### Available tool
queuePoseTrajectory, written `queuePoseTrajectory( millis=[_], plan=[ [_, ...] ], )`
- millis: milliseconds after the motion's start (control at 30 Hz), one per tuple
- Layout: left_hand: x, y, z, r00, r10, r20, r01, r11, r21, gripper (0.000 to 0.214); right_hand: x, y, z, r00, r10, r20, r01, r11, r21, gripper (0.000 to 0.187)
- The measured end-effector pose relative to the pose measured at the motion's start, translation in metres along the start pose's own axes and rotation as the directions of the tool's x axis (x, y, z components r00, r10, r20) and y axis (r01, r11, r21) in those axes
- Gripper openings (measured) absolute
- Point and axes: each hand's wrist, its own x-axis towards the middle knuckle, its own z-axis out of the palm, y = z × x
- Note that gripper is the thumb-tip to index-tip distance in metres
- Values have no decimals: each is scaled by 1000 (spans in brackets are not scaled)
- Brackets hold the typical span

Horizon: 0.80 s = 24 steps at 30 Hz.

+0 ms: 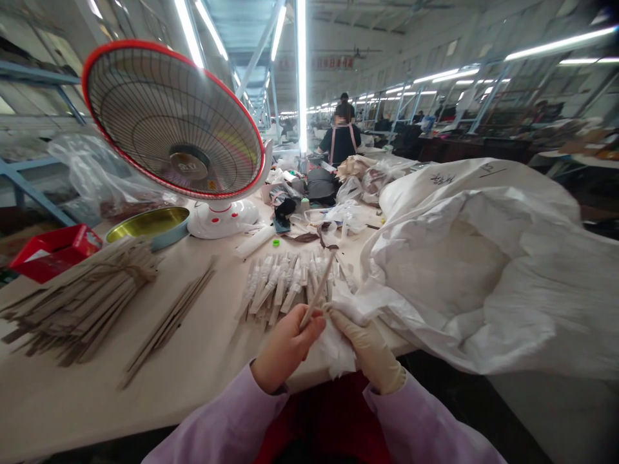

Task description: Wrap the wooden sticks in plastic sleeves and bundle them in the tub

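My left hand is bare and closed around the lower end of a thin pale stick that slants up and away. My right hand, in a cream glove, is closed on a crumpled white tissue-like wad right beside the stick's base. Both hands hover at the table's near edge. Just beyond them lies a row of several white-wrapped sticks.
A big white woven sack fills the right side. Bundles of brown sticks and loose ones lie left. A red-rimmed fan-shaped heater, a gold bowl and a red box stand behind. A person stands far off.
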Motion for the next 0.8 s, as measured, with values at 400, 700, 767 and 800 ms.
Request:
queuePoseTrajectory(
  millis=[400,700,767,800],
  plan=[
    [-7,0,-6,986,79,-147,-79,997,6,20,-5,0,-2,894,323,311,-406,878,253,30],
    [-4,-4,-15,975,70,-211,-77,997,-24,19,-5,7,4,861,387,331,-489,811,321,22],
    [-3,-4,-16,975,93,-202,-92,996,12,18,-8,10,6,863,355,360,-471,824,315,24],
    [-2,-5,-16,976,104,-192,-100,995,29,18,-9,12,7,872,331,360,-443,847,294,26]
  ],
)
